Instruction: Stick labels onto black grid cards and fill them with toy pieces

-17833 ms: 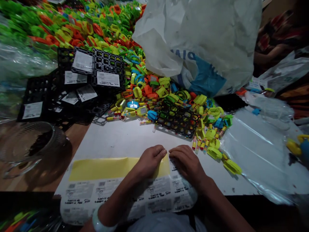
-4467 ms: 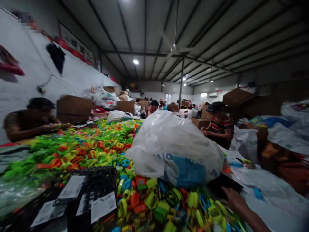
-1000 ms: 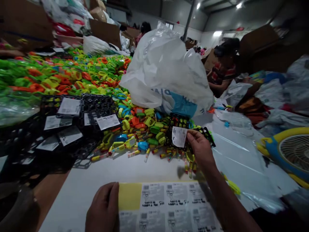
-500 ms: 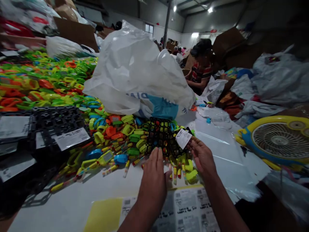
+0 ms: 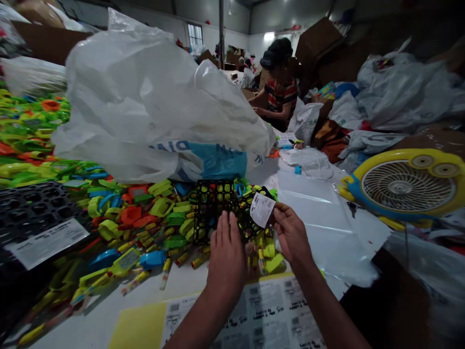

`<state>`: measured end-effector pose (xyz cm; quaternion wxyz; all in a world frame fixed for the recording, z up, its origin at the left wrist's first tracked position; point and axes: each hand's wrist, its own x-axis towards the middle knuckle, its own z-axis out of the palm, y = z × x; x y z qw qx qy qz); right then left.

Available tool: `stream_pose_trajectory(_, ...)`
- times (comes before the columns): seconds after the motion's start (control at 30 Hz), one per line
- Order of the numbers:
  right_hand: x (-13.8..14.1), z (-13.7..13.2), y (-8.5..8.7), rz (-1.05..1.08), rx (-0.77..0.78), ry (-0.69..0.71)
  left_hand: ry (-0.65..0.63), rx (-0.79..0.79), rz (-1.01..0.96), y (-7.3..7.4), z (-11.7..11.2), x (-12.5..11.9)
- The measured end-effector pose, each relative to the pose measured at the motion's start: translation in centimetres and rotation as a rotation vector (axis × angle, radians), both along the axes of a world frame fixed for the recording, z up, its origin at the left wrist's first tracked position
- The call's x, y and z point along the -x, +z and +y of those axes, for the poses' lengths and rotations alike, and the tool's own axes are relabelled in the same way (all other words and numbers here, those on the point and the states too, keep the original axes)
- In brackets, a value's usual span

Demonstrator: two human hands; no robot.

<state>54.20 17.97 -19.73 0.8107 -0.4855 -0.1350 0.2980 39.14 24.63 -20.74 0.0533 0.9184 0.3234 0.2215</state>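
A: How has the left hand (image 5: 227, 257) moved in one second?

B: Formerly at the left of the label sheet (image 5: 254, 310), it now extends flat, fingers overlapping the straight black tray (image 5: 204, 206).

A: And the right hand (image 5: 293, 237)?

B: Its small label (image 5: 262, 209), then before the straight tray, now appears before the slanted black tray (image 5: 245, 208).

A: Compared with 17.8 seconds earlier?

B: Two trays replace one at centre. Bare yellow backing, then spanning most of the sheet, now shows chiefly at left. The view has turned rightward; the fan (image 5: 407, 186), formerly a fragment, appears whole.
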Motion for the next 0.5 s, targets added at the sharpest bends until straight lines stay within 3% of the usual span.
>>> stream_pose_trajectory(0.13,-1.6,0.6,0.1,-0.067,0.13,0.208,0.097,0.139,-0.088,-0.8,0.8,-0.1)
stream_pose_trajectory(0.33,-3.2,3.3,0.0,-0.378,0.284,0.414,0.08,0.159,-0.143,-2.1,1.2,-0.5)
stream_pose_trajectory(0.5,-3.6,4.7,-0.9,-0.542,0.339,0.417,0.118,0.217,-0.161,-2.2,0.8,-0.8)
